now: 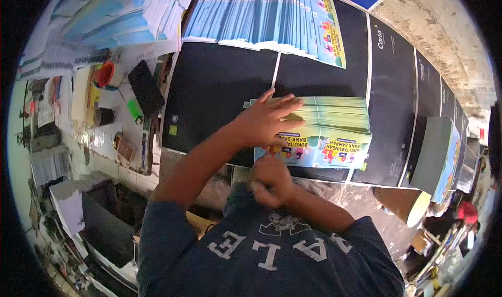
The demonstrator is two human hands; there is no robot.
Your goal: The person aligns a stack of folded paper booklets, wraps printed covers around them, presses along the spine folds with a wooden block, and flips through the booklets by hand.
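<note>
A fanned stack of yellow-green printed booklets [342, 147] lies on the black table covering [219, 82], near its front edge. My left hand [264, 120] rests on the stack's left end, with the fingers spread over the page edges. Just below it, my right hand [272, 178] is at the lower left corner of the stack, close to my chest. Its fingers look curled but are smeared by motion, and whether they hold anything is unclear.
A long row of blue-edged booklets [251, 17] lies at the back of the table. A grey-covered stack [431, 153] is at the right. At the left are more paper stacks [120, 14], a red cup [104, 74], a dark case [146, 89] and a calculator [124, 147].
</note>
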